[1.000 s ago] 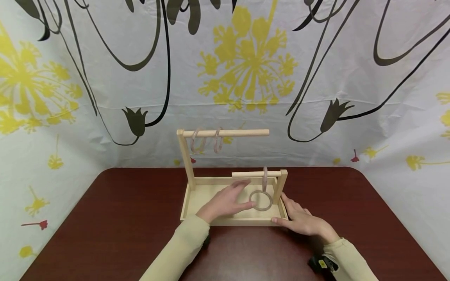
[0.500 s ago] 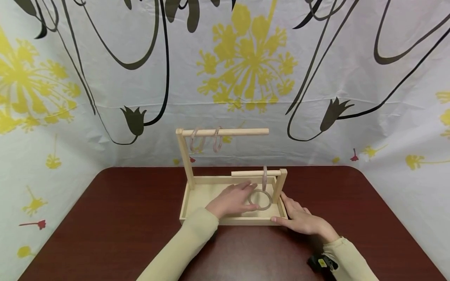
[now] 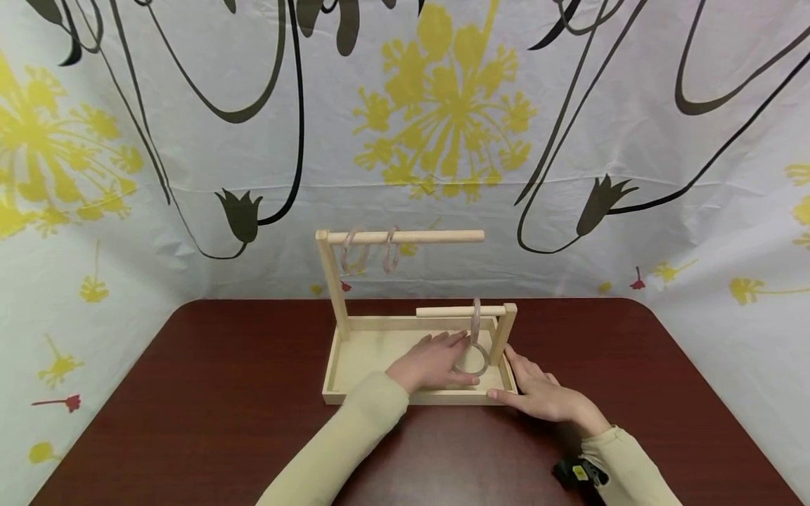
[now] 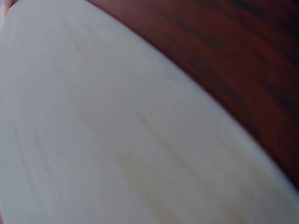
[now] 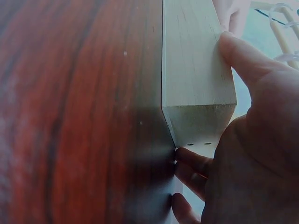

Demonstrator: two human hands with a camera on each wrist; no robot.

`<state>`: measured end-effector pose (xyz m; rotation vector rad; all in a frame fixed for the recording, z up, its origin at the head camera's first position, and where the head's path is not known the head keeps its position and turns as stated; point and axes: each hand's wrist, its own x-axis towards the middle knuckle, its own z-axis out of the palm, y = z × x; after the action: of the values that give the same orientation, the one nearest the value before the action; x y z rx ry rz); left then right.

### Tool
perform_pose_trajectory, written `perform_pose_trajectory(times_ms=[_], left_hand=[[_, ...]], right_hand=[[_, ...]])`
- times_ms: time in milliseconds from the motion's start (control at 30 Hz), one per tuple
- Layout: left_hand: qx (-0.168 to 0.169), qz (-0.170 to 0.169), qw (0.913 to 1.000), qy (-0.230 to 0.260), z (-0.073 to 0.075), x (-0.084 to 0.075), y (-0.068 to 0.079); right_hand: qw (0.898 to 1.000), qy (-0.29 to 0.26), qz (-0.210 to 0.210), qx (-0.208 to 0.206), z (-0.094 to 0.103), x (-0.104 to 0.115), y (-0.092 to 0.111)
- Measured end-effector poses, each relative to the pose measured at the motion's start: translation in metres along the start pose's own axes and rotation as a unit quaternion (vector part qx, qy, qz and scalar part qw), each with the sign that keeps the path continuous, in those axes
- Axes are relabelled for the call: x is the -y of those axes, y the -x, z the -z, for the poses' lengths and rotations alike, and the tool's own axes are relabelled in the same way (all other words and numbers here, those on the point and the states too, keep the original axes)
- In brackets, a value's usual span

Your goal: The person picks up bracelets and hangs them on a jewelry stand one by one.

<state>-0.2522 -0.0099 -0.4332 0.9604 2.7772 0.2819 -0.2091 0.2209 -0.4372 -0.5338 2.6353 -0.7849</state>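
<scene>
A light wooden jewelry stand [image 3: 380,398], a low tray with two bars, sits on the table. Inside the tray at the right lies a pale bangle [image 3: 487,358]. My left hand [image 3: 430,364] reaches in from the front, fingers spread over the bangle's left side and thumb by its near edge. Another bangle [image 3: 475,327] hangs on the short lower bar [image 3: 443,311]. My right hand [image 3: 544,397] grips the tray's front right corner, thumb on the front wall. The right wrist view shows its fingers bent along the tray's end [image 5: 198,123]. Only sleeve [image 4: 117,116] and table fill most of the left wrist view.
Pinkish bangles [image 3: 387,260] hang from the taller bar [image 3: 436,237], whose post [image 3: 333,288] stands at the tray's left. The dark red table [image 3: 190,407] surrounds the stand. A flower-patterned cloth [image 3: 405,140] hangs behind it.
My left hand has moved right and lower in the tray, its fingers now covering part of the lying bangle. The right hand stays at the tray's corner.
</scene>
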Motion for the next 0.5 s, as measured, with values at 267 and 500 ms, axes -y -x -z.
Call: perform_pose_trajectory(times_ms=[267,500], left_hand=[[0.037,0.016,0.9992,0.003,-0.0009,-0.0051,-0.0011],[0.038,0.021,0.9988,-0.022,0.0019,-0.0062,0.0013]], right_hand=[[1.000,0.003,0.009,-0.003,-0.0020,-0.0040,0.0002],[1.000,-0.003,0.005,-0.001,-0.0019,-0.0037,0.0006]])
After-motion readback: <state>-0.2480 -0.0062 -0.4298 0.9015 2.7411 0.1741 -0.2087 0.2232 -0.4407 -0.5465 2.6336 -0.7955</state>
